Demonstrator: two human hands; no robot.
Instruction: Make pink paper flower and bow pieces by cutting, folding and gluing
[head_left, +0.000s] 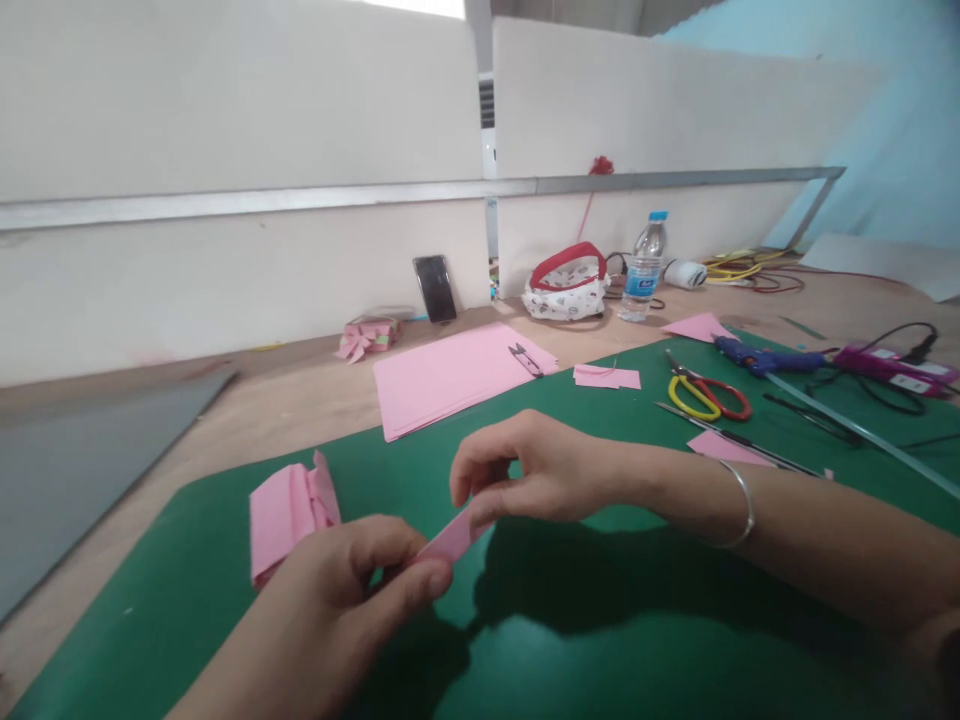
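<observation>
Left hand: my left hand is pinching the near end of one pink paper strip between thumb and fingers, the gap closed down to the paper.
Right hand: my right hand is gripping the far end of that strip narrowly, thumb below, fingers curling above.
Strip: it is lying between my two grips, sloping up toward the right hand.
Handling: I judge I should be pressing with the thumb pads, lining up the edges and pulling evenly, since thin paper is probably creasing wherever a pinch is twisting it.
Folded piece: one folded pink piece is resting just beyond my left hand, on one green mat.
Sheets: one pink stack is lying beyond both grips, its sheets too tightly layered for counting; one pair of snips is resting on it.
Tools: one pair of scissors and one glue gun are lying beyond my right forearm.
Back: one phone, one pouch and one bottle are standing farthest from my grip.
</observation>
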